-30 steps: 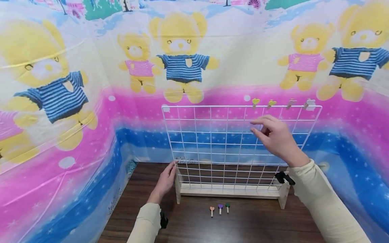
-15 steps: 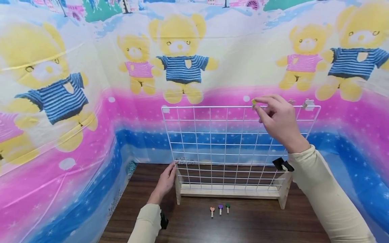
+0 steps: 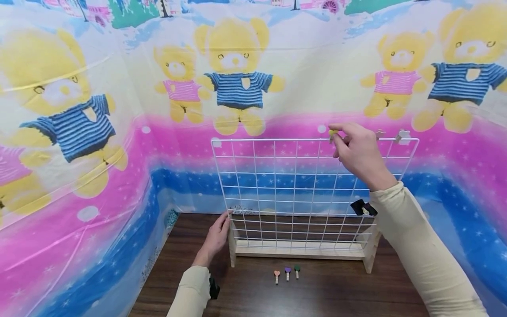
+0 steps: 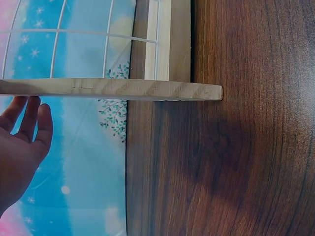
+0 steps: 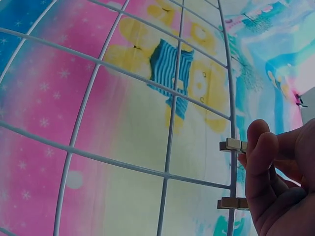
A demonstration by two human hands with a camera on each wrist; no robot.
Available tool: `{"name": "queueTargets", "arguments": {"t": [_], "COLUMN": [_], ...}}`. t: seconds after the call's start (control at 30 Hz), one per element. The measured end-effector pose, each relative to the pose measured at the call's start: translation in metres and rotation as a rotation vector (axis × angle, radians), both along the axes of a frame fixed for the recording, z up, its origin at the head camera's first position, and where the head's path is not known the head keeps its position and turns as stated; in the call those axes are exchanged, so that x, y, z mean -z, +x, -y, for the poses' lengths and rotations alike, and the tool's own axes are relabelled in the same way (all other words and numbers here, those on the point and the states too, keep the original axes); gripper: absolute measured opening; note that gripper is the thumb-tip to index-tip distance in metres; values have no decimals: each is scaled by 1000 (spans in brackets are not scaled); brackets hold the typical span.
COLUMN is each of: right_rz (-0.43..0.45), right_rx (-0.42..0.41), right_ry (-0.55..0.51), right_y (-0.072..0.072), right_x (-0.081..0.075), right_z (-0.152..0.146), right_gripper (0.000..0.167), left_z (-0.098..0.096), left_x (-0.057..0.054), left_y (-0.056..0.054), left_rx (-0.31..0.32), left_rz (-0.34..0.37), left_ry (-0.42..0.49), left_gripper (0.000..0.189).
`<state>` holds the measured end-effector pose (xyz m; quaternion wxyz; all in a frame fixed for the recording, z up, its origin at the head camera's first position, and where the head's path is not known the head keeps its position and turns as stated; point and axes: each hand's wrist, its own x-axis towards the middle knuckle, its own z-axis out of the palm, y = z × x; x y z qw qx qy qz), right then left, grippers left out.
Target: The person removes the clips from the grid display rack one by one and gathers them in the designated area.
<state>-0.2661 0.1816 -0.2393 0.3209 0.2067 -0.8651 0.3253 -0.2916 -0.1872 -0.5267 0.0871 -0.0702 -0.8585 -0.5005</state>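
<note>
My right hand (image 3: 362, 152) is at the top wire of a white wire grid (image 3: 295, 187). Its thumb and finger pinch a small clothespin with a yellow heart (image 3: 332, 133), whose wooden jaws sit over the wire. Just beside it in the right wrist view, another wooden clothespin (image 5: 232, 203) is clipped on the same wire. My left hand (image 3: 215, 233) rests its fingertips against the grid's left wooden upright (image 4: 113, 88); its fingers look lightly bent around nothing. The palm side of the right hand is hidden in the head view.
Two pale clothespins, one at the top right (image 3: 403, 135), stay clipped to the wire. An orange-heart clothespin (image 3: 277, 276), a purple one (image 3: 287, 273) and a green one (image 3: 297, 271) lie on the dark wooden table (image 3: 336, 295). Bear-print cloth (image 3: 317, 79) hangs behind.
From in front of the grid, my right hand has risen to the top wire and taken hold of the yellow-heart clothespin. My left hand has stayed in place.
</note>
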Motion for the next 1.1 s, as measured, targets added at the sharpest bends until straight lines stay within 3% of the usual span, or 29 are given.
{"name": "queueTargets", "arguments": {"t": [0.5, 1.1], "right_rz": [103, 15], "right_rx": [29, 8], "right_ry": [-23, -123], "right_y": [0, -2], "right_x": [-2, 3], "right_z": [1, 2], "right_gripper": [27, 17], "left_z": [0, 0], "left_x": [2, 2], "left_y": [-1, -1], "left_rx": [-1, 0], "left_rz": [0, 17], "left_ry": [-3, -3], "left_gripper": [36, 38]}}
